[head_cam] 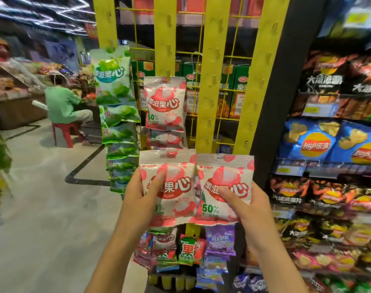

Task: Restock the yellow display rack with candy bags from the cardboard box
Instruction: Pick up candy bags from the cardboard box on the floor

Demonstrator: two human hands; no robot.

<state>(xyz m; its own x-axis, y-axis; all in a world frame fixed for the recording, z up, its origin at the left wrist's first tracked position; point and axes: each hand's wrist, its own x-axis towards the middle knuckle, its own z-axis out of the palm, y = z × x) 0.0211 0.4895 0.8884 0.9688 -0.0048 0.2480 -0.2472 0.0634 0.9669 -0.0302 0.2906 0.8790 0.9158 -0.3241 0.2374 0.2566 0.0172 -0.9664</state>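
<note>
Holding a candy bag in each hand, we stand at the yellow display rack [214, 60], mid-restock. Our left hand [138, 195] grips one pink-and-white bag [180, 176], thumb laid across its front. Our right hand [252, 208] grips its twin [226, 172] the same way. The two bags sit side by side, edges touching, in front of the rack's lower part. The cardboard box is out of view.

We judge this to be the hanging step. The next move calls for lifting one bag and catching its top seal on a free clip [212, 102], beside the matching bags [164, 102] already hung on the neighbouring strip.

The bags are glossy, crinkled film, shaped like flat pillows with ribbed, striped top seals. The rack is broad yellow strips over a thin wire grid. A column of green bags [112, 81] hangs on the left strip, and crisp packets [328, 144] fill the shelves to the right.
</note>
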